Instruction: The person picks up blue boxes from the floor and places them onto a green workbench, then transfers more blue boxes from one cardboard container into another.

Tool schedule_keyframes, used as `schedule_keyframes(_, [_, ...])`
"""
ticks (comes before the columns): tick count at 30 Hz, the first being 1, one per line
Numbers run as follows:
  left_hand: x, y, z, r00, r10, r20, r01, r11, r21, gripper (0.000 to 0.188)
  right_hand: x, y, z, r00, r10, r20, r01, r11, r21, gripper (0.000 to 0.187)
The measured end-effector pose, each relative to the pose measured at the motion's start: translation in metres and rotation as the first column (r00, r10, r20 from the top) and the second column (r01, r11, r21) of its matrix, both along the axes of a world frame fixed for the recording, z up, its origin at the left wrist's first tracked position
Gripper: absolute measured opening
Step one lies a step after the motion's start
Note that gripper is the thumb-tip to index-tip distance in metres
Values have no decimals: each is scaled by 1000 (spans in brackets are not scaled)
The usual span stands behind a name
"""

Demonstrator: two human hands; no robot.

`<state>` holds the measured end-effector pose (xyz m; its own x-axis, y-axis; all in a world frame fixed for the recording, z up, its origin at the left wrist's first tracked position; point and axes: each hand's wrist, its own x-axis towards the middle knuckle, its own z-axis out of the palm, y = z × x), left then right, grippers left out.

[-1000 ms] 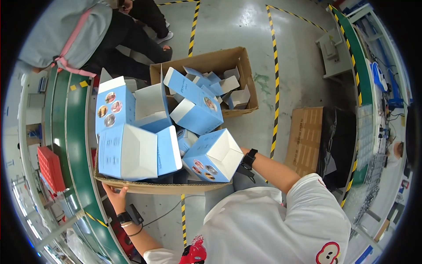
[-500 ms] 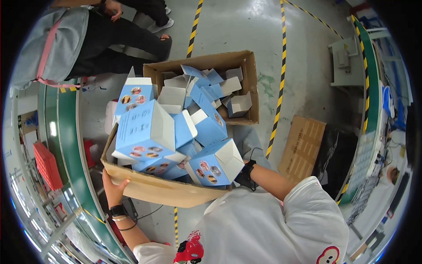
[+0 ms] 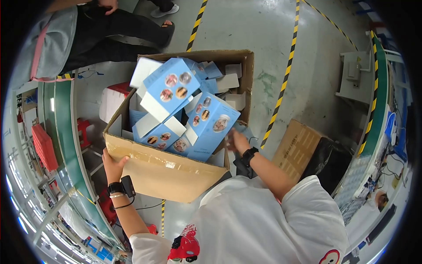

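Left hand (image 3: 115, 167): grips near carton (image 3: 162, 176), left corner | Right hand (image 3: 237, 141): by its right side, grip cannot be told | Blue boxes (image 3: 204, 136): in it and far carton (image 3: 248, 83)

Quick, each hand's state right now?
Left hand: holding the near cardboard carton at its left corner.
Right hand: by the carton's right end, fingers blurred; grip cannot be told.
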<state>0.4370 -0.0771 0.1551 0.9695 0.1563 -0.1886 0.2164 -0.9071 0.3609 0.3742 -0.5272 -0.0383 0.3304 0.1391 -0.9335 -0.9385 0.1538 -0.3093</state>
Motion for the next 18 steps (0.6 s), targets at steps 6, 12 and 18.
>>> schedule_keyframes(6, [4,-3,3,1000,-2,11,1,999,45,82,71,13,94,262,406,876,452,750,-483,59])
schedule_keyframes(12, [8,-12,2,998,52,-46,-62,966,-251,81,101,11,66,-34,868,496,58,497,-866,64])
schedule_keyframes(18, [3,12,-2,1000,-21,0,21,987,-162,81,114,-68,-11,492,618,614,278,556,-783,49])
